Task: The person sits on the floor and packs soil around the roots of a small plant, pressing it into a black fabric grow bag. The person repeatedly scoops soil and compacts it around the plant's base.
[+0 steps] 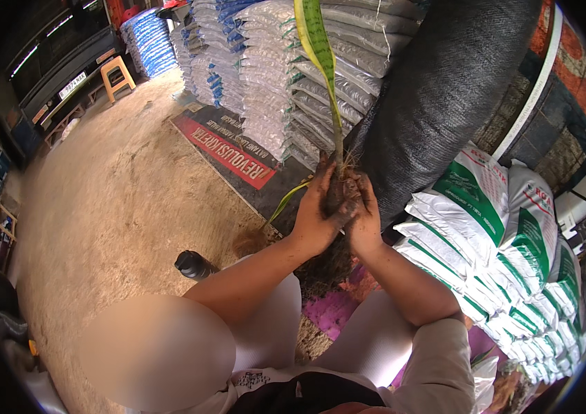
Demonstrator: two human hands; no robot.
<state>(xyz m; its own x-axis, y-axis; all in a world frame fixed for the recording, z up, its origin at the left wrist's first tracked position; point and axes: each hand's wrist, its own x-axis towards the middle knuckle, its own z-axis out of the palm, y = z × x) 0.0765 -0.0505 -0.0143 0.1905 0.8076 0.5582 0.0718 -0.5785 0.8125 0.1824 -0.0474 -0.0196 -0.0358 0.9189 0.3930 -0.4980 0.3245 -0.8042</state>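
Note:
Both of my hands are cupped around the root end of a snake plant [327, 67], whose yellow-edged green leaf stands up from them. My left hand [315, 207] presses on the near left side of the dark clump of soil and roots [336, 192], and my right hand [364, 207] closes on it from the right. Fine roots stick out above my fingers, which are dirty with soil. Beneath the hands, dark loose soil [328, 266] lies by a purple sheet [330, 313]. A smaller plant's leaf [287, 201] rises left of my left hand from a brown fibrous clump [249, 240].
A black bottle [195, 265] stands left of my left forearm. Stacked filled sacks [267, 83] rise ahead, with a large black woven roll [443, 93] beside them. White-and-green bags [474, 207] are piled at right. A yellow stool [117, 77] and a parked vehicle [65, 67] are farther off.

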